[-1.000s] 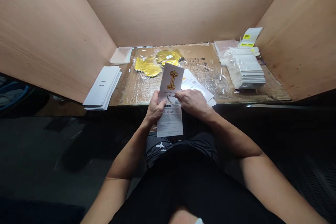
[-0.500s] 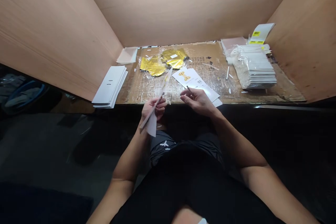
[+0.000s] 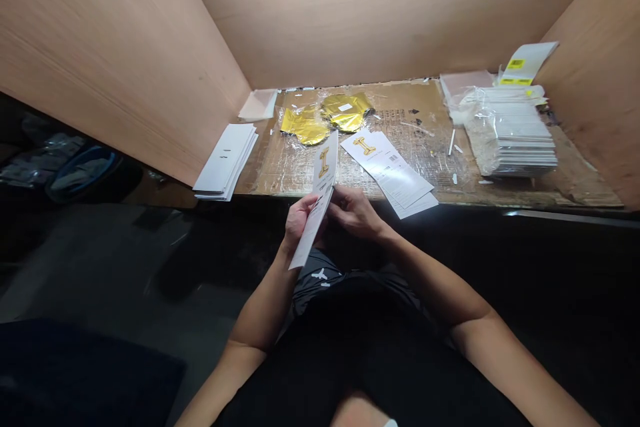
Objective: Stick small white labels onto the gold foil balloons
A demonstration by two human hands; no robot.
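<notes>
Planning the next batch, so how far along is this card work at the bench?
Apparently done: a few fanned cards lie on the bench. In hand: the left hand grips a letter-I card, with the right hand at its edge. Probably plenty left: gold foil balloons, a white stack and a plastic-wrapped stack sit untouched.

Plywood walls [image 3: 125, 60] shut in the table [image 3: 550, 190] on the left, back and right. Only the near edge is open, and the held card [image 3: 320, 207] stands tilted there. A card stack [image 3: 225, 160], foil packs [image 3: 325, 120], loose cards [image 3: 395, 173] and a wrapped pile [image 3: 515, 140] take up room, with bare mat between the last two.
</notes>
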